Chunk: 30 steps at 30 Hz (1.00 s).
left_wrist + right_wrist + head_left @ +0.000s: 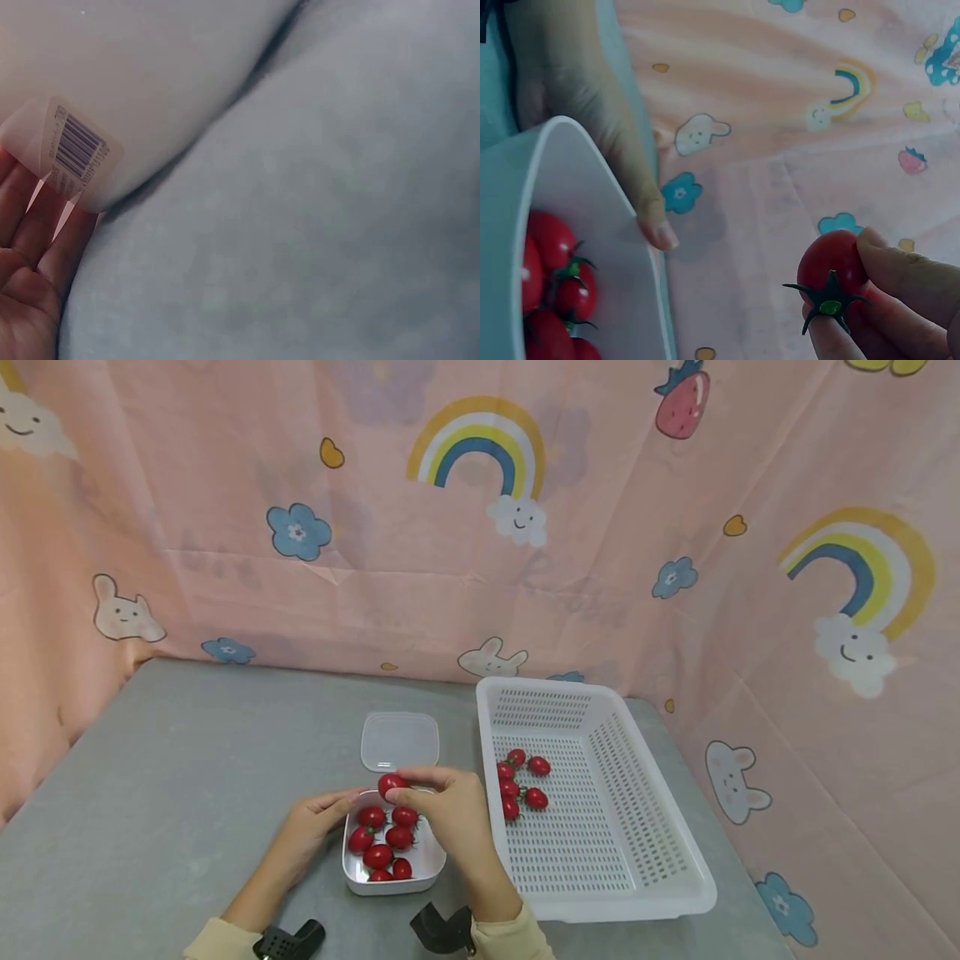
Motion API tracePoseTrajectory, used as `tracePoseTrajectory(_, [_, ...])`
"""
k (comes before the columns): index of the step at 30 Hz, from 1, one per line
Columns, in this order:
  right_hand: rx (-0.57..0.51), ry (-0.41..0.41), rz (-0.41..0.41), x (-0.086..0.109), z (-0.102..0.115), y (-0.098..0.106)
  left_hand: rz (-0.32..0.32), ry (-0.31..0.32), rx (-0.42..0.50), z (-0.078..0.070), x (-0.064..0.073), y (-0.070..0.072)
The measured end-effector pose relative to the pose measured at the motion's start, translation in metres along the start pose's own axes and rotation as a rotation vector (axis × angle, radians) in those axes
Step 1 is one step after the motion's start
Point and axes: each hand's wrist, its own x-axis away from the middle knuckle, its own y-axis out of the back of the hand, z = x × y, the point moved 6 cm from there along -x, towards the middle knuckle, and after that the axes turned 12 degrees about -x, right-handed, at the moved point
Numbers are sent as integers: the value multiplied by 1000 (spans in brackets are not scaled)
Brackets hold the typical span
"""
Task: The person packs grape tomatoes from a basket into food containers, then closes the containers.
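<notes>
Small white box (433,860): set on the grey table (172,760) in front of the person; seven cherry tomatoes (384,843) are counted inside it in the head view, lying close together, some with green stalks.
Clear lid (400,741): laid flat on the table just behind the box, apart from it.
White perforated basket (645,827): placed to the right of the box, just beside it; six cherry tomatoes (521,783) are gathered near its left wall, the rest of its floor being bare mesh.
Held tomato (391,784): carried over the far rim of the box, above the tomatoes inside; in the right wrist view (832,262) its green calyx is turned towards the camera.
Right hand (450,814): curled over the box, the tomato being pinched between thumb and fingertips (900,262); the fruit sits at the very tips, not in the palm.
Left hand (311,827): laid against the left wall of the box with fingers straight, one fingertip reaching the rim near the held tomato; nothing is gripped. In the left wrist view the fingers (30,225) are seen flat beside a barcode label (75,146) on the box.
Backdrop: a pink cloth printed with rainbows, clouds and rabbits is hung behind and beside the table.
</notes>
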Motion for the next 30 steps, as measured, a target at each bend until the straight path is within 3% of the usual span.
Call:
tracePoseTrajectory(9, [-7,14,-24,1,-22,-7,18,-18,38,-2,-1,0])
tracePoseTrajectory(17, [17,-28,-21,0,-41,-11,9,-40,30,-2,-1,-1])
tracePoseTrajectory(30, [83,12,2,-4,-59,-19,2,-9,-10,-1,0,1])
